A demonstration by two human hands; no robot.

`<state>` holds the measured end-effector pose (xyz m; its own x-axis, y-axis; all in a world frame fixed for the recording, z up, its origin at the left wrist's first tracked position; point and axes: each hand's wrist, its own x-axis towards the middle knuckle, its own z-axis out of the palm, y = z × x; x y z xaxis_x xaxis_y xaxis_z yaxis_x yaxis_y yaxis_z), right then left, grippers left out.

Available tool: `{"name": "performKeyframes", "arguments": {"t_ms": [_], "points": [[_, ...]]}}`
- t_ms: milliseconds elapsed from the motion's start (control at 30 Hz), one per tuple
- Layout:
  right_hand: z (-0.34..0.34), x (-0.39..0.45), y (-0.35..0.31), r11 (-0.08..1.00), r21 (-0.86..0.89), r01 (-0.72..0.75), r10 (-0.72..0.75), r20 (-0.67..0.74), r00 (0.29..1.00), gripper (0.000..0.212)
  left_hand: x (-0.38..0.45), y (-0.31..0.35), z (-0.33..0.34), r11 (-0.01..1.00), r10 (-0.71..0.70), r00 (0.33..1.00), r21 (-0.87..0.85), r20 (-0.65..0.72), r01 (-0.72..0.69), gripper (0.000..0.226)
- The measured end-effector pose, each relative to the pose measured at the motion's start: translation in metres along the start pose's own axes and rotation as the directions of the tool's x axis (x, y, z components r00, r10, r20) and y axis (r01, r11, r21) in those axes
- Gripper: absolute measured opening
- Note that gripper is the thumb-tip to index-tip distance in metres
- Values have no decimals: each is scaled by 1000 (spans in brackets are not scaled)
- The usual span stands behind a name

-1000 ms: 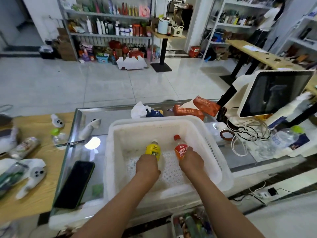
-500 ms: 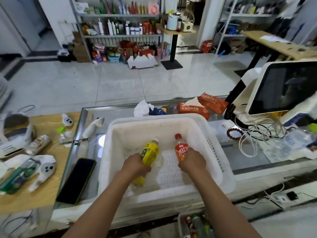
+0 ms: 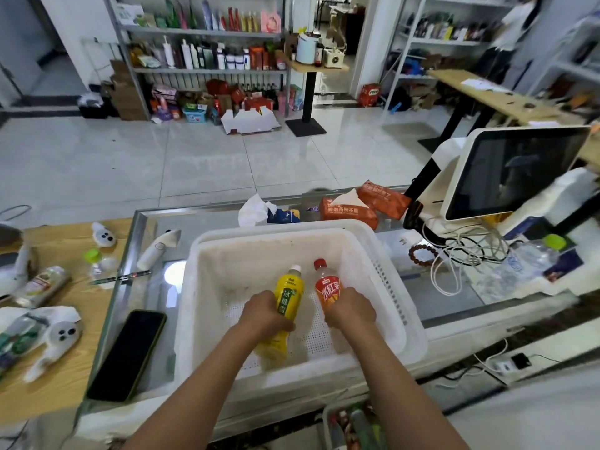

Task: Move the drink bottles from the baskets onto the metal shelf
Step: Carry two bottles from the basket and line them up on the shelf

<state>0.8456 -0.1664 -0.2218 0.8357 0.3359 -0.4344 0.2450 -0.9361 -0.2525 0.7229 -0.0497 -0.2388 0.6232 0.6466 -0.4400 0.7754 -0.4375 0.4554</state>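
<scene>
black phone (image 3: pixel 128 354) on counter, monitor (image 3: pixel 516 172) right.

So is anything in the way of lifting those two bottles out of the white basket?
Nothing visible blocks them. The left hand grips the yellow bottle and the right hand grips the orange bottle. Only the white basket walls surround them, and the top is open. The metal shelf they're meant for can't be picked out here.
</scene>
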Motion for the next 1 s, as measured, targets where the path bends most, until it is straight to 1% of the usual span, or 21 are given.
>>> {"name": "performKeyframes", "arguments": {"t_ms": [67,167,267,333,400,467,567,667,767,867,1000], "points": [[-5,-7,-8,995,88,-48,50,-16,999,43,1,2,-2,996,56,997,-60,-55,-59,54],[-14,-21,-18,950,303,-80,100,-52,994,46,-4,12,-9,947,102,984,-287,-149,-142,57],[-22,-43,-21,846,533,-7,103,-150,983,45,-13,23,-25,865,143,966,-448,-213,-227,60],[-24,-60,-21,751,658,51,127,-220,967,46,-19,28,-35,809,199,949,-505,-246,-300,64],[-25,-76,-20,668,738,92,183,-283,941,44,-24,30,-40,772,264,931,-524,-251,-360,66],[-24,-87,-17,609,783,128,244,-338,909,40,-27,32,-45,737,336,908,-531,-250,-419,67],[-19,-104,-9,533,832,156,343,-381,859,44,-35,37,-42,699,436,873,-530,-218,-481,68],[-16,-128,7,490,852,184,425,-418,803,51,-55,43,-35,652,519,835,-546,-184,-526,63],[-19,-164,28,484,856,180,503,-441,743,56,-81,51,-26,616,608,781,-536,-143,-577,61],[-17,-211,53,475,860,185,594,-468,654,58,-116,58,-13,557,709,696,-519,-109,-648,62],[4,-282,86,443,873,203,680,-476,558,53,-178,55,9,476,805,589,-515,-70,-713,66]]}}
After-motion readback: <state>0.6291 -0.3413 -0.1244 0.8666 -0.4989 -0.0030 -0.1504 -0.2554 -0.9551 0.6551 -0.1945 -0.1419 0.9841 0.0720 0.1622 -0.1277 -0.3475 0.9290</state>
